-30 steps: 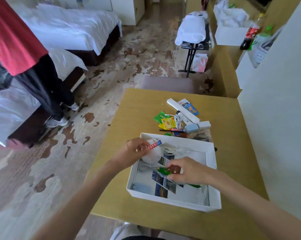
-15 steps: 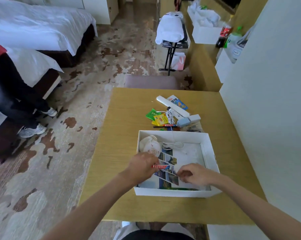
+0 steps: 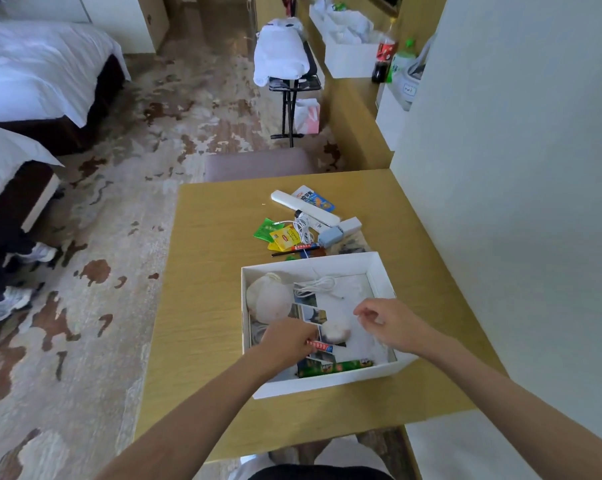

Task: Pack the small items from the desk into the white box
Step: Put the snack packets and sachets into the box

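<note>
The white box sits on the wooden desk. Inside lie a white mask, a coiled white cable, photo cards, a pale round pad and a green packet. My left hand is low in the box and pinches a small red and blue sachet. My right hand hovers over the box's right side, fingers loosely curled, holding nothing. Beyond the box lies a pile: white bar, green and yellow sachets, a cable, a grey adapter.
A white wall runs close along the desk's right edge. A brown chair stands at the far side. Beds are to the left across patterned carpet. A person's shoes are at the far left.
My right hand has let go of the green packet, now lying at the box's near wall, and lifted to the right. My left hand stays low in the box with the sachet.
</note>
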Available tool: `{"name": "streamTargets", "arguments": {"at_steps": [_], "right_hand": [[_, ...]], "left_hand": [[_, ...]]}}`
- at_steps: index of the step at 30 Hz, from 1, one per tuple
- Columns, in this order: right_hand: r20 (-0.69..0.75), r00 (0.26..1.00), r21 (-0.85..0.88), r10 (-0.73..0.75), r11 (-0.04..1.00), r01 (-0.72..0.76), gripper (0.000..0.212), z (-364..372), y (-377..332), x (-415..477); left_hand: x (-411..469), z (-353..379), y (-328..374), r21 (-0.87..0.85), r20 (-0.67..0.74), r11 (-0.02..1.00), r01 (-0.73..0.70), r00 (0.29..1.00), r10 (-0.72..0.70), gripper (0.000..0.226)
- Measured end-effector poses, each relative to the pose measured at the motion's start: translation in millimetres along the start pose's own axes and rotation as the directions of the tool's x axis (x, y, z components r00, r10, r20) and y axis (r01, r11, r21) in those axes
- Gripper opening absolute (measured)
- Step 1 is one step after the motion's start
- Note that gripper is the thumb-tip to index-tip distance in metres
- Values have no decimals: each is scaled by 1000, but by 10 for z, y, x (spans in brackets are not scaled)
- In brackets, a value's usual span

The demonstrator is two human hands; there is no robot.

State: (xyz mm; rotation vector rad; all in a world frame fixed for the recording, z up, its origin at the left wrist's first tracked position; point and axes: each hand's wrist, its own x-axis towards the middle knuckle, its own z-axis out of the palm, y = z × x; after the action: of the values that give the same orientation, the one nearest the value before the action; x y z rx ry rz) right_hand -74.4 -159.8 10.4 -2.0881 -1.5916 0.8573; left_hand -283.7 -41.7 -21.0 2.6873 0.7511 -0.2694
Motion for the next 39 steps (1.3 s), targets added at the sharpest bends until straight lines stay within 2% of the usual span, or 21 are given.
{"name": "streamTargets", "arguments": {"at_steps": [3, 6, 9, 12, 14, 18, 20, 22, 25, 27, 29, 32, 35, 39], "right_hand": [[-22, 999, 2, -44, 999, 44, 19, -28, 22, 16], [-70, 992, 8, -105, 994, 105, 17, -108, 14, 82], [-160, 973, 36, -168, 984, 176, 15, -262, -28, 178], [-255, 949, 70, -186, 975, 210, 16, -407, -32, 327], [-282, 945, 76, -167, 978, 196, 16, -493, -11, 487], [-229, 953, 52, -198, 975, 215, 16, -651, 22, 925], [-162, 974, 28, -159, 986, 166, 16, -688, 41, 1149], [-95, 989, -20, -114, 993, 112, 15, -687, 59, 1380], [-8, 999, -108, -52, 993, 51, 18, -619, 78, 1715], [26, 999, -193, -26, 981, 31, 18, -560, 96, 1924], [34, 999, -307, -17, 951, 27, 24, -522, 111, 2116], [65, 997, -503, -29, 862, 58, 38, -475, 154, 2394], [138, 990, -662, -33, 740, 117, 41, -403, 216, 2607], [153, 983, -749, -104, 637, 184, 48, -328, 302, 2771]], "left_hand": [[1, 15, -21, 40, -27, 999, -21, 999, 22, 22], [-8, -30, -33, 2, -81, 1000, -19, 997, 19, 27], [-21, -170, -74, -91, -225, 996, 13, 974, -33, 28], [13, -377, -153, -164, -390, 986, 42, 915, -104, 23], [91, -540, -235, -227, -420, 967, 117, 884, -205, 20], [320, -836, -479, -338, -392, 909, 243, 842, -371, 14], [445, -931, -610, -343, -390, 893, 290, 821, -417, 15], [602, -995, -741, -372, -332, 864, 339, 821, -465, 17], [888, -1046, -953, -423, -141, 803, 420, 845, -516, 21], [1069, -1040, -1077, -386, -48, 815, 433, 873, -486, 23], [1228, -997, -1166, -338, 22, 860, 383, 916, -400, 22], [1473, -918, -1295, -241, 129, 934, 265, 962, -239, 23], [1721, -797, -1368, -124, 196, 979, 159, 972, -133, 27], [1968, -586, -1383, 136, 229, 975, 175, 952, -203, 43]]}}
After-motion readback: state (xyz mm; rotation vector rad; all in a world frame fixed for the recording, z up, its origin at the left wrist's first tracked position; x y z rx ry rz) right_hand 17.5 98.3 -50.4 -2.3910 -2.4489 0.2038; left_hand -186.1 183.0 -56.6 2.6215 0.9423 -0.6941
